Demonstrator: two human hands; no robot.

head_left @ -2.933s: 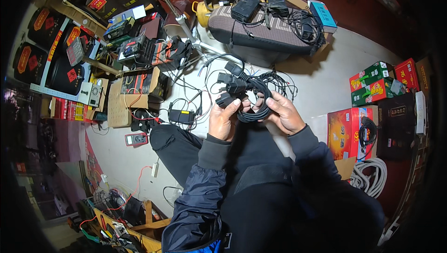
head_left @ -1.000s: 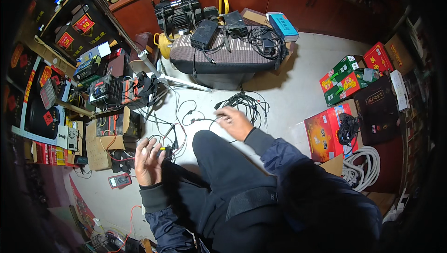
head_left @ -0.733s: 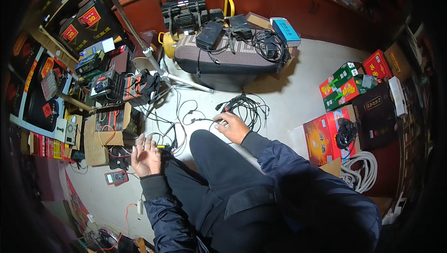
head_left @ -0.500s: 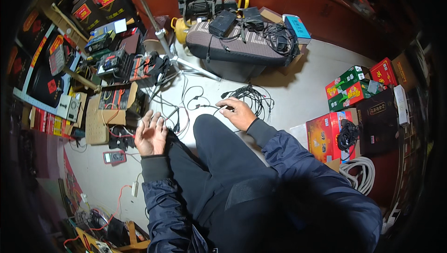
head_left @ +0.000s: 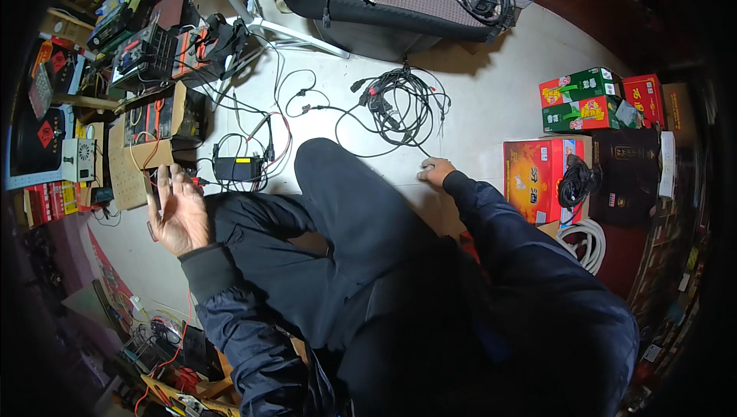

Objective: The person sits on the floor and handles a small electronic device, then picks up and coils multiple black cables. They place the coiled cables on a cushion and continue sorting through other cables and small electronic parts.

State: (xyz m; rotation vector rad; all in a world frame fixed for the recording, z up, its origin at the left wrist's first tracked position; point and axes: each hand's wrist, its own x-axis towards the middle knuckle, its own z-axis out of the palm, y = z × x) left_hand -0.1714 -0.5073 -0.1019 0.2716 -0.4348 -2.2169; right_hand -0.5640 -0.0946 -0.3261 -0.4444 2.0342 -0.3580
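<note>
My left hand (head_left: pixel 183 213) is raised beside my left knee, palm up and fingers spread, with nothing in it. Behind its thumb a dark red edge shows, mostly hidden. My right hand (head_left: pixel 437 172) is low over the floor right of my knees, fingertips apart and pointing left. A black cable (head_left: pixel 411 143) runs from a loose coil (head_left: pixel 395 106) up to its fingertips; whether they touch it is unclear. Between my left hand and the coil lies a black power adapter (head_left: pixel 237 168) with a label, among thin black and red leads.
A patterned padded seat (head_left: pixel 399 2) with adapters and cables on it stands ahead. White stand legs (head_left: pixel 299 35) reach across the floor. On the left are an open cardboard box (head_left: pixel 146 148) and electrical gear; on the right, red cartons (head_left: pixel 533 179) and a white hose coil (head_left: pixel 587 246).
The view has shifted down and my body has turned. My right hand has moved away from the cable left of the coil to the floor at right. My left hand stays open.
</note>
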